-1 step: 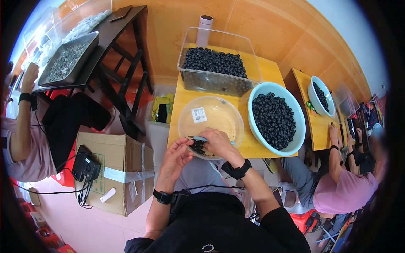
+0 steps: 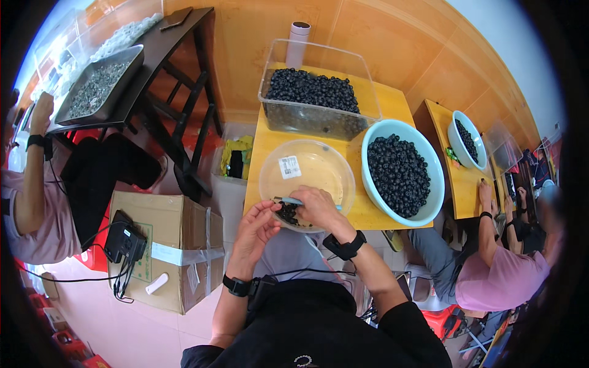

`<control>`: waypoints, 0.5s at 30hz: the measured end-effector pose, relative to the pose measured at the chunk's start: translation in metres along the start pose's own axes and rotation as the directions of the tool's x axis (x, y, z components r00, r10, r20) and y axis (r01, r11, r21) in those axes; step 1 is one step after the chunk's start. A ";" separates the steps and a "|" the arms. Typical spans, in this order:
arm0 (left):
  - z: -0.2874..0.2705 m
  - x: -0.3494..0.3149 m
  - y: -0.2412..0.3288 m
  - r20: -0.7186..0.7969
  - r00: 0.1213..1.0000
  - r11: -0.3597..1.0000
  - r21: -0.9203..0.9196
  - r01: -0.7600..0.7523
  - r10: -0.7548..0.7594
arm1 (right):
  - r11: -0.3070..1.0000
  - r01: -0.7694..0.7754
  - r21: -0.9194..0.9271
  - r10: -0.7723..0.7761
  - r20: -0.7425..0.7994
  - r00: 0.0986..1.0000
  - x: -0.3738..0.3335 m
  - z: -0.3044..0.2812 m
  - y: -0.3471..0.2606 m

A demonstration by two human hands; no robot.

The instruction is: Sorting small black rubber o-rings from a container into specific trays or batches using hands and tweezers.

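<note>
My right hand (image 2: 316,206) is closed round a slim blue-handled tool (image 2: 294,201), whose metal tip points left toward my left hand. Thumb and fingertips of my left hand (image 2: 257,226) are pinched together at that tip. Whatever they hold is too small to make out. Both hands are over the near rim of a round see-through plastic tub (image 2: 270,162) with a white label inside. Small dark bits (image 2: 286,213) lie in the tub's near part, partly hidden by my hands. To the right, a light-blue basin (image 2: 434,178) holds many dark, round, bead-like pieces (image 2: 396,172).
A see-through rectangular bin (image 2: 307,116) of dark round pieces stands at the yellow table's back (image 2: 392,110), before a pink flask (image 2: 297,46). A taped cardboard box (image 2: 162,245) sits at left. Co-workers sit either side; a dark table (image 2: 156,58) bears a metal tray (image 2: 101,116).
</note>
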State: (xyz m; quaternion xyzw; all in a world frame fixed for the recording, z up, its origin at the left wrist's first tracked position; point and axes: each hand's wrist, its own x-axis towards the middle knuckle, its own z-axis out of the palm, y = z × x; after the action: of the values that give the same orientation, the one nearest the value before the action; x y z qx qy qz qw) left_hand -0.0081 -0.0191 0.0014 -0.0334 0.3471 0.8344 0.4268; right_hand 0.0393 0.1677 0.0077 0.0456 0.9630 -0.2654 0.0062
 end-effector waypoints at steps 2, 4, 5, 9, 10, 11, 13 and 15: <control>-0.002 0.001 0.000 -0.002 1.000 1.000 0.002 -0.006 0.006 | 1.000 -0.020 0.005 0.020 0.000 1.000 0.000 -0.002 0.002; -0.001 0.002 0.001 -0.001 1.000 1.000 0.003 -0.018 0.018 | 0.996 -0.041 0.084 0.044 -0.027 0.999 -0.002 -0.006 0.005; 0.000 0.001 0.001 -0.002 1.000 0.999 0.030 -0.025 0.025 | 0.984 -0.063 0.166 0.073 -0.054 0.996 -0.004 -0.009 0.006; 0.004 0.001 -0.004 0.021 0.999 0.993 0.109 -0.036 0.034 | 0.790 -0.130 0.600 0.155 0.010 0.988 -0.022 -0.031 -0.015; 0.007 0.001 -0.005 0.020 0.999 0.994 0.108 -0.035 0.033 | 0.659 -0.123 0.742 0.149 0.031 0.988 -0.027 -0.033 -0.020; 0.012 0.001 -0.004 0.043 0.999 0.993 0.115 -0.012 0.008 | 0.503 -0.115 0.857 0.140 0.051 0.989 -0.031 -0.034 -0.025; 0.019 0.001 -0.005 0.061 0.998 0.993 0.122 0.007 -0.015 | 0.493 -0.154 0.856 0.143 0.094 0.985 -0.038 -0.043 -0.033; 0.024 0.001 -0.008 0.208 0.976 0.996 -0.045 0.074 -0.063 | 0.484 -0.191 0.854 0.146 0.136 0.980 -0.042 -0.045 -0.036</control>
State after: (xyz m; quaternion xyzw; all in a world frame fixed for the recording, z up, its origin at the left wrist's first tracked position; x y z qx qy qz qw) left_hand 0.0031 -0.0003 0.0149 0.0301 0.2774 0.8270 0.4881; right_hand 0.0781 0.1565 0.0659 0.1304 0.6924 -0.7090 0.0303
